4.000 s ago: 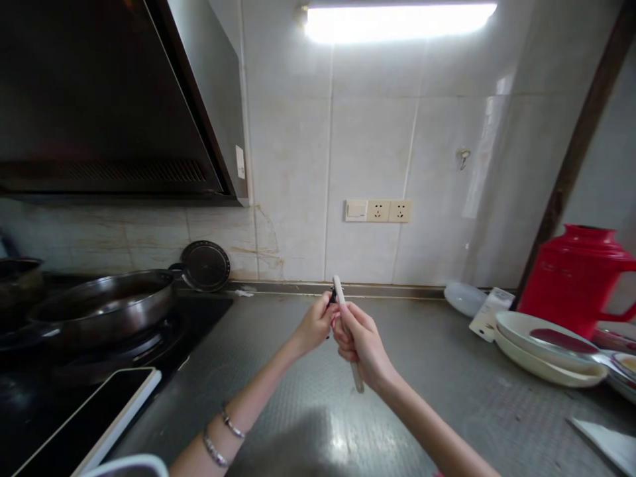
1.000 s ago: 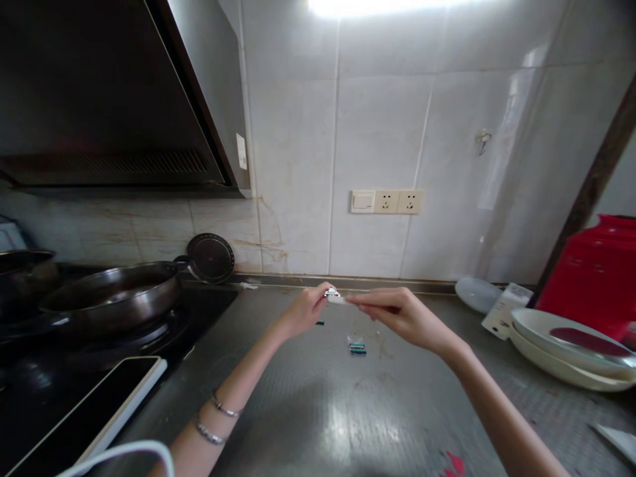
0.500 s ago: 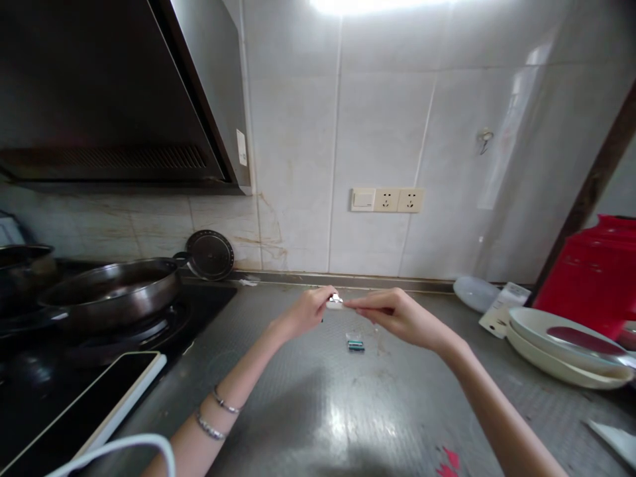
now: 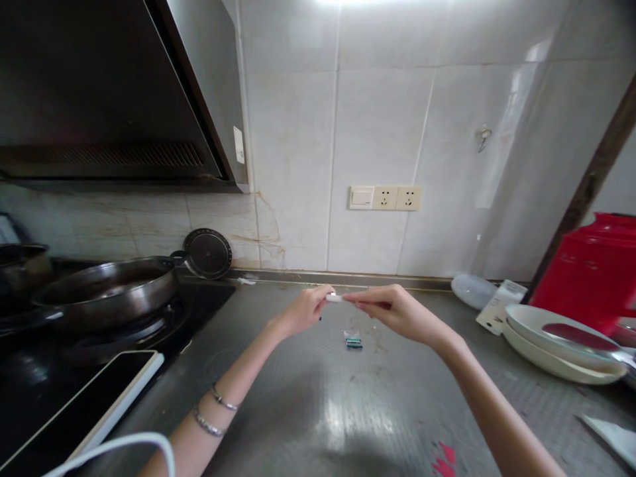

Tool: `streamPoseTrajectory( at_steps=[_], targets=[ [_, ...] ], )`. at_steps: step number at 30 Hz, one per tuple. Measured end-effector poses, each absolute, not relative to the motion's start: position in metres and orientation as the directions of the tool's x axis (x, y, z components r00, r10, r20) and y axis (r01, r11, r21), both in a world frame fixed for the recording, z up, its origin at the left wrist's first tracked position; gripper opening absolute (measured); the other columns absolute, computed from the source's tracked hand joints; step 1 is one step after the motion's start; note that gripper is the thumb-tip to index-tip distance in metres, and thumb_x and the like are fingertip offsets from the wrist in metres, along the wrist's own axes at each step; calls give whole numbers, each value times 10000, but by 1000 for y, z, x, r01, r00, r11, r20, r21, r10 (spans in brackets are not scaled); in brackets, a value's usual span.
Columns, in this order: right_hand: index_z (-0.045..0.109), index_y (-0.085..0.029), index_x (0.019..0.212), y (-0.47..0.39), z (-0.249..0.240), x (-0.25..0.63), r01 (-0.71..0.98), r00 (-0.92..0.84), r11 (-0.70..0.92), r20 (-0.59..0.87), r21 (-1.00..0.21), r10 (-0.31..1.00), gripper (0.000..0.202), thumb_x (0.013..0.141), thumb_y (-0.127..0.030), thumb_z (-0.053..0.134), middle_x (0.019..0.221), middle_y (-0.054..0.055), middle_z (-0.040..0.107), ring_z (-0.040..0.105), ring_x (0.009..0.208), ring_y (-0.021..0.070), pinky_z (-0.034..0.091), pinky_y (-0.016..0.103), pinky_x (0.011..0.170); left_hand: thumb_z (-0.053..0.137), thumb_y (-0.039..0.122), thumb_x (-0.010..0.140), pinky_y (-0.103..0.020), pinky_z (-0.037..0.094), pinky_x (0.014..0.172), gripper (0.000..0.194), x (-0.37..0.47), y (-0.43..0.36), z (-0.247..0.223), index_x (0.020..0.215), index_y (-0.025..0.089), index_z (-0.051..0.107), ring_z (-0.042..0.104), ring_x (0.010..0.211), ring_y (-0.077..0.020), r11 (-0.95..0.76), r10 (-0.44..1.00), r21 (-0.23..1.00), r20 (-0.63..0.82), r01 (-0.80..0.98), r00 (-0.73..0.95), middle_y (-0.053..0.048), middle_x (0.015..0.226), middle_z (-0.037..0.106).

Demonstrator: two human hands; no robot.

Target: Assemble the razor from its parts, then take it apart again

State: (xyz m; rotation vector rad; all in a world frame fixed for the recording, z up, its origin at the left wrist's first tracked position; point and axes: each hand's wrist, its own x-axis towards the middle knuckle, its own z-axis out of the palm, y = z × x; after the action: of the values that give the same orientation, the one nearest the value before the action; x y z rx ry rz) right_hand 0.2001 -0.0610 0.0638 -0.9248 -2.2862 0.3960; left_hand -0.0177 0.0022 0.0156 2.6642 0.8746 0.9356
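Above the metal counter, a small white piece (image 4: 334,298) bridges the fingertips of both hands; its exact kind is not clear. My left hand (image 4: 304,310), closed, pinches its left end, and a bit of dark material shows below those fingers. On the other side my right hand (image 4: 392,308) has its thumb and fingers pressed together at the right end. Just below the hands lies a small clear packet with teal-green strips (image 4: 354,342) on the counter. Two silver bracelets (image 4: 209,422) circle my left forearm.
A steel pan (image 4: 106,288) sits on the black stove at left, near a phone (image 4: 79,417) and a white cable (image 4: 124,440). At right are stacked plates (image 4: 556,351), a white box (image 4: 501,307), a plastic bowl (image 4: 472,291) and a red container (image 4: 586,271). Red scraps (image 4: 444,460) lie in front.
The white piece has tilted slightly, so less of its shiny metallic part shows on top. Both hands keep nearly the same place; the view has shifted a little.
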Motion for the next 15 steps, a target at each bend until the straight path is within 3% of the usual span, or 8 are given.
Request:
streamPoseTrajectory(
  at_steps=[3, 6, 11, 15],
  targets=[
    [629, -238, 1135, -60, 63, 198, 509, -591, 714, 409, -480, 696, 316, 858, -297, 488, 909, 21, 716, 630, 723, 148, 484, 244, 639, 349, 152, 881, -220, 394, 715, 196, -17, 2, 16, 952, 163, 532, 570, 808, -144, -813, 582, 349, 515, 466, 629, -36, 869, 608],
    [629, -248, 1134, -61, 65, 199, 518, -512, 704, 484, -485, 710, 316, 867, -298, 469, 1010, 31, 694, 631, 821, 164, 486, 260, 703, 358, 157, 878, -225, 394, 730, 190, -17, 3, 15, 929, 160, 541, 567, 821, -147, -812, 584, 349, 510, 468, 632, -42, 877, 610],
    [661, -244, 1086, -63, 68, 206, 550, -570, 682, 380, -483, 729, 300, 841, -309, 501, 905, 27, 717, 632, 736, 159, 484, 248, 644, 352, 150, 876, -227, 394, 716, 197, -16, 3, 13, 942, 165, 537, 559, 784, -144, -791, 612, 366, 485, 491, 624, -33, 851, 607],
    [647, -232, 1113, -61, 67, 207, 513, -508, 686, 463, -515, 727, 322, 853, -319, 478, 987, 40, 699, 623, 796, 170, 477, 262, 680, 366, 215, 893, -220, 393, 706, 184, -16, 2, 14, 915, 165, 542, 561, 777, -145, -779, 627, 407, 480, 477, 614, -35, 838, 612]
  ],
)
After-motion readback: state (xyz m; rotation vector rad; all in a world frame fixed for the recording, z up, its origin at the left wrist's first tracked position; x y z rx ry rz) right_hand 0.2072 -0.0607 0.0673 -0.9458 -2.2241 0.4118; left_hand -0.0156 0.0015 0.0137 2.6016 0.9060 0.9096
